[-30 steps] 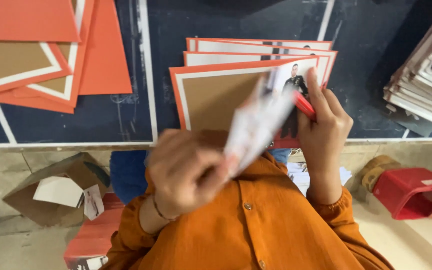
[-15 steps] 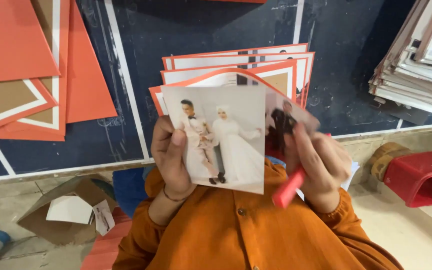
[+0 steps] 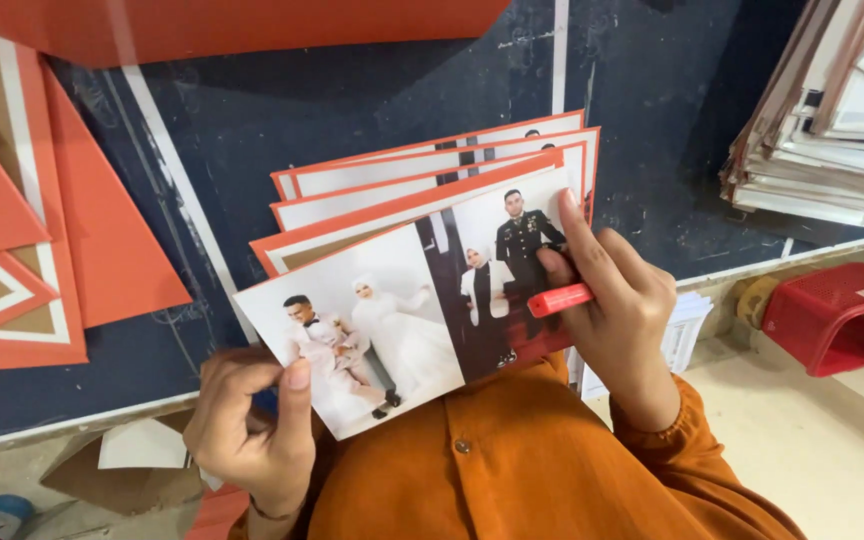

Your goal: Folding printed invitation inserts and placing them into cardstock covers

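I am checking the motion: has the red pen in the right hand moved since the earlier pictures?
Yes. The red pen rose from below the photo print to lie across its right part.

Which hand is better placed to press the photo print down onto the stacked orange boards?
Probably the right hand: it rests on the photo print over the orange boards, though holding a red stick. The left hand pinches the corner.

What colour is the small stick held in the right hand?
Red-orange stick, in the right hand; head view.
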